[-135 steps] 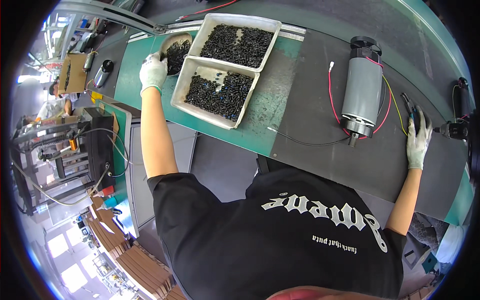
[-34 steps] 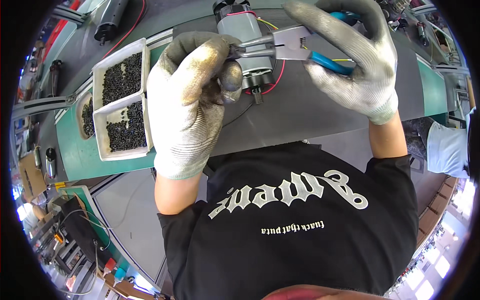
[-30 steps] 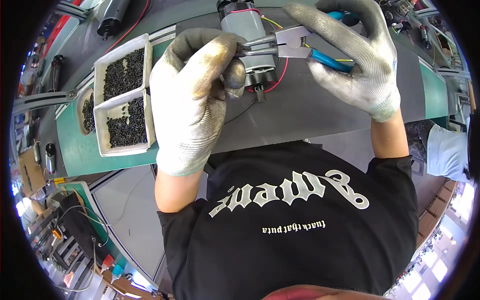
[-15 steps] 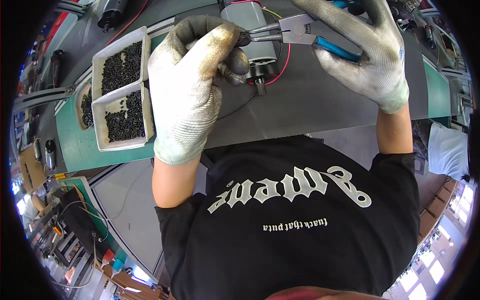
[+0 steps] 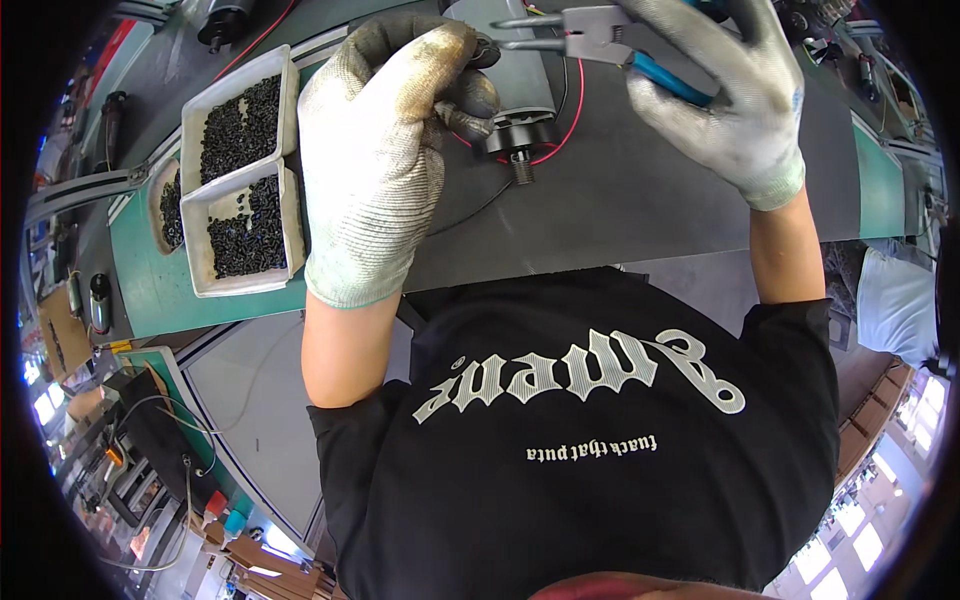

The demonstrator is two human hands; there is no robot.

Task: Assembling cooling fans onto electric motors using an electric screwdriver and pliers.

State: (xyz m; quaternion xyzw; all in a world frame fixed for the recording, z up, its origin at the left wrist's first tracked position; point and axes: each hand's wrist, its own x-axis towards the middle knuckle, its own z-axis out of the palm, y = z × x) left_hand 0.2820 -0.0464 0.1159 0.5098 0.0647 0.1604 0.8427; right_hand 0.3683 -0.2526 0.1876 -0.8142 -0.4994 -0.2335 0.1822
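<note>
My left hand [image 5: 385, 150], in a white knit glove with dark, soiled fingertips, pinches a small dark part [image 5: 486, 52] between thumb and fingers; its exact shape is too small to tell. Blue-handled pliers [image 5: 597, 36] with thin, straight jaws sit in my right hand [image 5: 735, 110], gloved too. The jaws are parted, point toward the left hand and stop just short of the small part. Below and behind both hands lies a silver cylindrical motor [image 5: 520, 85] with a black end and a threaded shaft [image 5: 521, 166] facing me, partly covered by my left fingers.
Two white bins [image 5: 296, 225] of small black screws stand left of my left hand, beside a round dish [image 5: 160, 205] of similar pieces. A red wire [image 5: 578, 115] curves around the motor on the dark mat [image 5: 640, 200]. Another dark motor [image 5: 222, 25] lies at the far left.
The plier tips have drawn back from the small part in my left fingers, leaving a gap. My right hand has shifted slightly; the left keeps its pinch.
</note>
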